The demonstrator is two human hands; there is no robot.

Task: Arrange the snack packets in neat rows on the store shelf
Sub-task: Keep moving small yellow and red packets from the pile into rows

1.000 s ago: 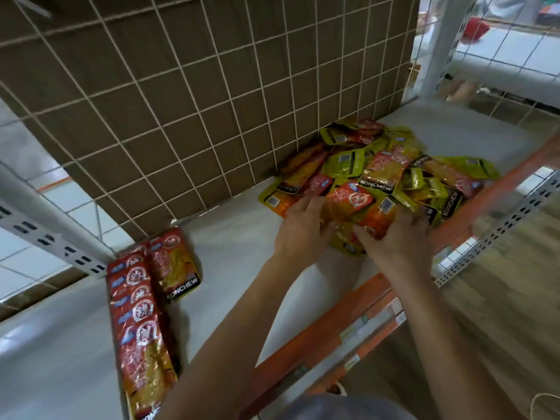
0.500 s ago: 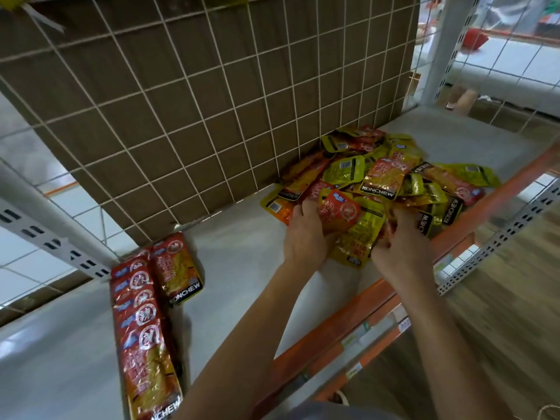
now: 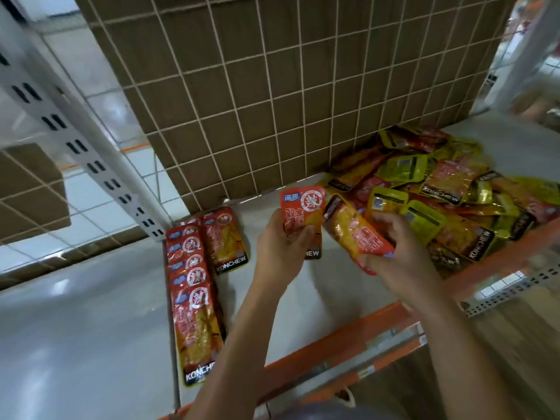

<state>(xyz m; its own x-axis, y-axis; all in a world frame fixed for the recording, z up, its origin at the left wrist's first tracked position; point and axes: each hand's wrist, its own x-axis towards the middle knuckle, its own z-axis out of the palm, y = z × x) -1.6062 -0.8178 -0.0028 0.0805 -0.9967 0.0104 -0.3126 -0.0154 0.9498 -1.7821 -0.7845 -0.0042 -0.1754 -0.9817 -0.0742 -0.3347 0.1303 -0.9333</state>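
You hold a snack packet in each hand, midway between the loose heap and the rows you have started.
Your left hand [image 3: 281, 253] curls round a red packet [image 3: 303, 212]. Your right hand [image 3: 400, 256] pinches an orange packet [image 3: 356, 234] near its lower end. That hold looks thin, and the glossy film could slip and drop past the front rail [image 3: 333, 341] at 5 o'clock. Your reaching forearm could also knock the overlapped row [image 3: 194, 286] at 8 o'clock askew. The heap [image 3: 448, 189] lies at 2 o'clock on the smooth grey shelf [image 3: 91, 313], and wire mesh [image 3: 272, 86] backs it at 12.
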